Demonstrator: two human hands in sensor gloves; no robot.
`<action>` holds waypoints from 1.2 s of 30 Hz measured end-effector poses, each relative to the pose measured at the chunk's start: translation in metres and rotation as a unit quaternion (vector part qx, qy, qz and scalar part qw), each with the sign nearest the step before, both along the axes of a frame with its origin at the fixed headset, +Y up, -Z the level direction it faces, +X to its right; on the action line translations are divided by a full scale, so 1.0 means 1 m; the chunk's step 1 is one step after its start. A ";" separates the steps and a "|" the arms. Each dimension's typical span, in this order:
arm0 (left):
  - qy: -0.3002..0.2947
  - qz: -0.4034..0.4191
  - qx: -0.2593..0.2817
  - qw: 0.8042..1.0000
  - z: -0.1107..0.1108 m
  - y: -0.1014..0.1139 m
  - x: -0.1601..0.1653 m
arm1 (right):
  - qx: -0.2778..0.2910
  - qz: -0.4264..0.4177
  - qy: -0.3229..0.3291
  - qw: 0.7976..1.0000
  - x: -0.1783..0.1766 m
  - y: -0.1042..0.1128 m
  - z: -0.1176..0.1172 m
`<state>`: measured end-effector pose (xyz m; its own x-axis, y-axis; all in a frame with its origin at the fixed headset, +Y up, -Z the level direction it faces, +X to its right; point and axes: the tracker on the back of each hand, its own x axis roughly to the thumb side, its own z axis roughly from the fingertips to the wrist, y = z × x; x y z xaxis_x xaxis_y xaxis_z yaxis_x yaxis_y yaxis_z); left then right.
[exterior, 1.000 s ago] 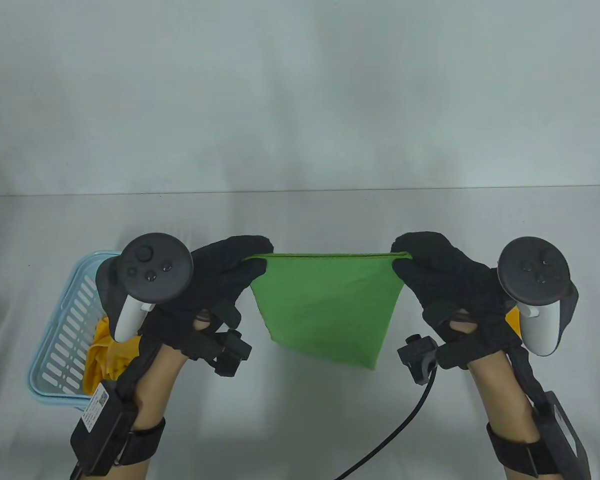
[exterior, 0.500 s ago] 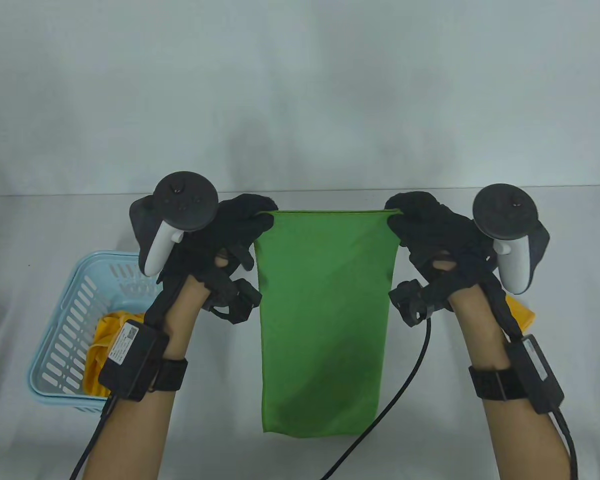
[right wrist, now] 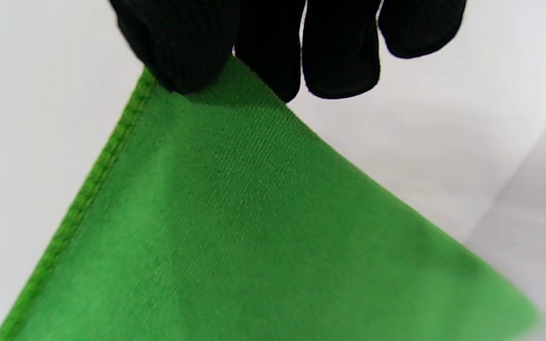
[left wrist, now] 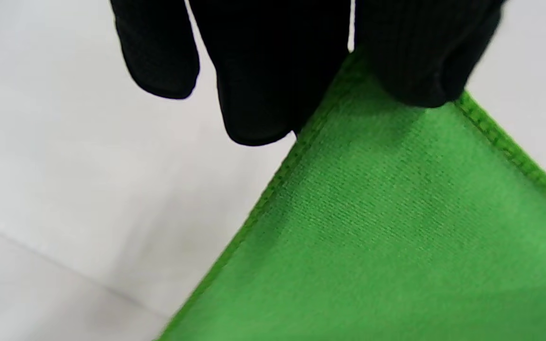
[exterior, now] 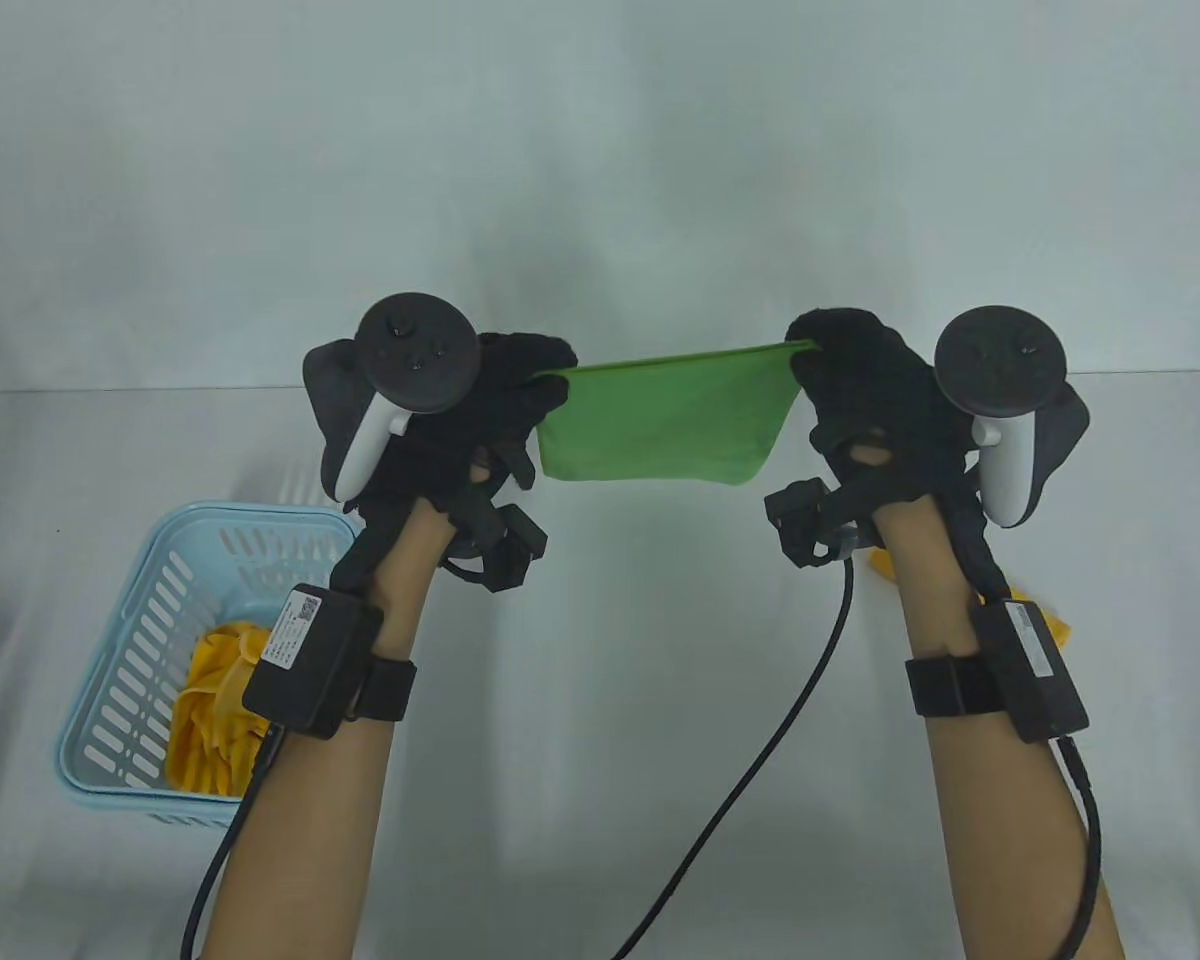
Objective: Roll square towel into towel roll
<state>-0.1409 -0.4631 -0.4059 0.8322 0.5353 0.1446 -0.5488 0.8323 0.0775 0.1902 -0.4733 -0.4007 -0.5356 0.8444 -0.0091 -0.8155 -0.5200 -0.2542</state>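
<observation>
Pinching the towel (exterior: 665,425) by its two top corners, the left hand (exterior: 505,400) and right hand (exterior: 860,385) stretch it taut in the air above the counter (exterior: 600,620), probably to lay it flat for rolling

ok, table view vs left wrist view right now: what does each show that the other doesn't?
Table view only: the right hand pinching the far corner of the green square microfibre towel, the pale blue slotted plastic basket holding a crumpled yellow cloth, both forearms, and the whole towel stretched above the grey table.
Left wrist view only: the towel's stitched hem and weave up close, with the gloved fingertips clamped on its corner.
Both: the left hand pinching a corner of the towel.
</observation>
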 end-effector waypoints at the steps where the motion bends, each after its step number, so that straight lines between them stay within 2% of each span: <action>1: 0.003 -0.007 -0.008 1.000 -0.001 -0.010 0.001 | -0.008 0.003 0.002 1.000 0.000 -0.011 -0.001; 3: 0.003 -0.015 -0.028 0.999 -0.002 -0.037 0.002 | -0.029 0.002 0.010 1.000 0.000 -0.040 -0.001; 9: -0.022 -0.010 -0.078 0.997 0.008 -0.096 -0.001 | -0.083 -0.003 0.041 0.996 0.002 -0.100 0.016; 12: -0.043 -0.026 -0.094 0.994 0.020 -0.119 -0.002 | -0.109 -0.003 0.059 0.992 0.003 -0.128 0.031; 17: -0.088 -0.055 -0.127 0.987 0.056 -0.168 0.000 | -0.163 -0.017 0.096 0.982 0.008 -0.176 0.064; 24: -0.134 -0.091 -0.179 0.971 0.093 -0.211 0.003 | -0.233 0.052 0.174 0.955 0.009 -0.219 0.098; 28: -0.161 -0.091 -0.214 0.959 0.097 -0.234 0.004 | -0.256 0.066 0.200 0.943 0.009 -0.235 0.104; 32: -0.181 -0.093 -0.234 0.951 0.099 -0.245 0.005 | -0.263 0.072 0.219 0.937 0.009 -0.239 0.104; 36: -0.197 -0.132 -0.244 0.940 0.101 -0.252 0.011 | -0.288 0.084 0.233 0.925 0.005 -0.247 0.105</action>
<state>-0.1297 -0.7151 -0.3049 0.8786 0.3997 0.2614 -0.2232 0.8275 -0.5151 0.1949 -0.7201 -0.2953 -0.7186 0.6750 -0.1670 -0.6617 -0.5899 0.4628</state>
